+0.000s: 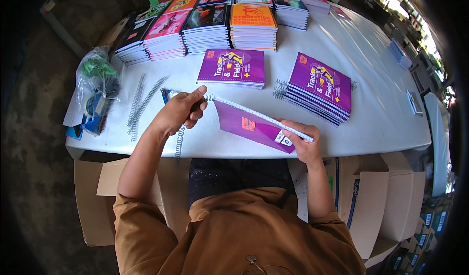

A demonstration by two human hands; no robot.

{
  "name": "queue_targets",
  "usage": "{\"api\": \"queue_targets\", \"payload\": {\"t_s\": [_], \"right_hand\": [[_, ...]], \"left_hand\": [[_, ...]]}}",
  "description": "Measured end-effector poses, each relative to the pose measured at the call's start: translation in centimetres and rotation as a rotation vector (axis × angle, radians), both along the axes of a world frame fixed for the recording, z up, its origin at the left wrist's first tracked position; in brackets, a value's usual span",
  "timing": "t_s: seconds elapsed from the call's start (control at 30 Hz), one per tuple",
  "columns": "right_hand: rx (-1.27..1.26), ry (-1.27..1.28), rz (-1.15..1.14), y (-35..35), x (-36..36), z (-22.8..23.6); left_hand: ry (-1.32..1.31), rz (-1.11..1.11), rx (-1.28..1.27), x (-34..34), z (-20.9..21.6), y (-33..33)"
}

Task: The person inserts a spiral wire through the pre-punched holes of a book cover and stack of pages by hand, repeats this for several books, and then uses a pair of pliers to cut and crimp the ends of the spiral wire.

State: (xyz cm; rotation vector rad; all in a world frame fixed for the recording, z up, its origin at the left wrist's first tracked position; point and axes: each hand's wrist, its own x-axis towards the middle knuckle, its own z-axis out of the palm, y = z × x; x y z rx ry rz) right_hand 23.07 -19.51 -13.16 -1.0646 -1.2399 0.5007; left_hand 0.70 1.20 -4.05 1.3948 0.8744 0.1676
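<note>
A purple notebook [244,123] is tilted in front of me above the table's near edge, its row of punched holes upward. My right hand [304,141] grips its right end, thumb on the cover. At its left end, my left hand [183,110] is closed on a spiral binding coil [180,141]. One end of that coil meets the notebook's corner, and the rest hangs below the hand. Just beyond lies a short stack of purple notebooks [232,67] with no coil seen along the near edge. To the right stands a stack of coil-bound purple notebooks [320,87].
Loose spiral coils [141,101] lie left of my hand, near a blue tape dispenser [93,111] and a plastic bag [97,70]. Tall stacks of colourful notebooks [205,28] line the back of the white table [381,104]. Open cardboard boxes [369,202] flank my legs.
</note>
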Motion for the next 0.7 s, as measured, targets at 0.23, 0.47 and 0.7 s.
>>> {"api": "queue_targets", "payload": {"t_s": [0.23, 0.47, 0.7], "right_hand": [[-0.145, 0.117, -0.04, -0.5, -0.3, 0.6], [-0.13, -0.007, -0.045, -0.5, -0.6, 1.0], [-0.15, -0.018, -0.069, -0.5, -0.9, -0.2]], "left_hand": [[-0.23, -0.331, 0.889, -0.2, 0.6, 0.6], [0.314, -0.462, 1.236, 1.5, 3.5, -1.9], [0.507, -0.62, 1.431, 2.0, 6.0, -2.7]]}}
